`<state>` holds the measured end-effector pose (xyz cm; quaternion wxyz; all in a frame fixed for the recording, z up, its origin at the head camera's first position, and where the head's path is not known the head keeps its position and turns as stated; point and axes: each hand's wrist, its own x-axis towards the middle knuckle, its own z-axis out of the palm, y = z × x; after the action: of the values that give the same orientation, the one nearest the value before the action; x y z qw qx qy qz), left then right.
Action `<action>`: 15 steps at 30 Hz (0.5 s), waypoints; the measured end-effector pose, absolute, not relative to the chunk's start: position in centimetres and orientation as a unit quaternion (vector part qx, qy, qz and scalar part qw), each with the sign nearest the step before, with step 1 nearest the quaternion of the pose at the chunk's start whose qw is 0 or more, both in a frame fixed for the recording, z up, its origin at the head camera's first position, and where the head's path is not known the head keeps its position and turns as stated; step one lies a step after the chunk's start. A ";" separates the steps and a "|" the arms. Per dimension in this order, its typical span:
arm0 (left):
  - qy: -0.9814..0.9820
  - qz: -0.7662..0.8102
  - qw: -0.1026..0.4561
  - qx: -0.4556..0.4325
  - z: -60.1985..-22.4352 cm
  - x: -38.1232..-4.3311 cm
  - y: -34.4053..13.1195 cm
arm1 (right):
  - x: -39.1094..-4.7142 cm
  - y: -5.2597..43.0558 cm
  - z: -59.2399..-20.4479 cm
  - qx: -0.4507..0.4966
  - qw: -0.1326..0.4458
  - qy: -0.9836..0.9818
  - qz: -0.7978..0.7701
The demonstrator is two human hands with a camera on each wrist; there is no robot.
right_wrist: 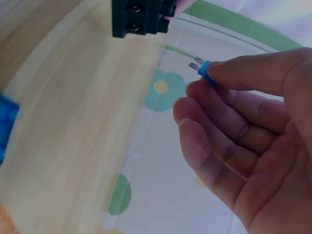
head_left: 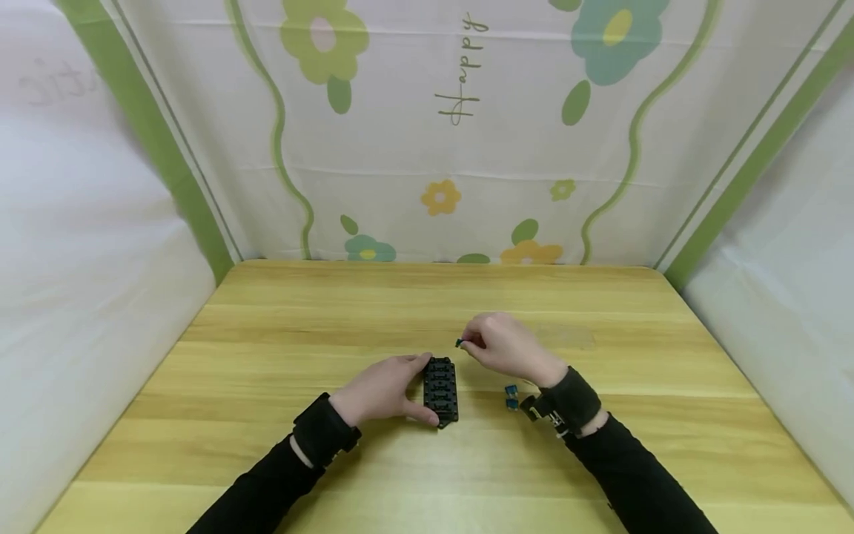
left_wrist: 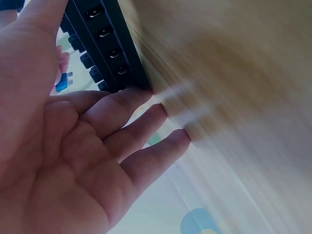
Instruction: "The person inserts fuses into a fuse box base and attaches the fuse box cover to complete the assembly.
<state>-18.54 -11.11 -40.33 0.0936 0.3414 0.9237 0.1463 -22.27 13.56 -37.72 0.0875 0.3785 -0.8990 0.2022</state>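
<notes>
A black fuse box (head_left: 440, 387) with a row of slots lies on the wooden table. My left hand (head_left: 383, 389) holds it from the left, with the thumb at its near end and the fingers along its far end. Beyond the box's far right corner, my right hand (head_left: 505, 347) is raised and pinches a small blue blade fuse (right_wrist: 204, 70) between thumb and fingertips. In the right wrist view the fuse's two metal prongs point away from the hand. Two more blue fuses (head_left: 511, 397) lie on the table, left of my right wrist.
The wooden table (head_left: 280, 311) spreads around both hands. A faint clear sheet (head_left: 567, 337) lies on it beyond the right forearm. White cloth walls printed with flowers stand at the back and on both sides. Each wrist wears a black strap (head_left: 323, 430).
</notes>
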 end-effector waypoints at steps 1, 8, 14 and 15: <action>0.923 0.147 0.094 0.342 -40.3 -18.6 -11.0 | -22.2 13.5 -37.6 0.380 0.086 -0.897 0.206; 0.924 0.142 0.094 0.341 -40.5 -18.8 -10.7 | -22.1 12.8 -37.3 0.381 0.076 -0.897 0.210; 0.926 0.143 0.094 0.336 -40.4 -18.6 -11.2 | -22.4 11.9 -37.0 0.398 0.063 -0.892 0.205; 0.926 0.144 0.092 0.337 -40.4 -18.6 -11.2 | -22.4 11.8 -37.0 0.400 0.061 -0.891 0.205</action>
<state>-18.63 -11.19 -40.43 0.0922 0.3372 0.9258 0.1437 -22.35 11.81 -36.99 0.0606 0.4000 -0.8913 0.2049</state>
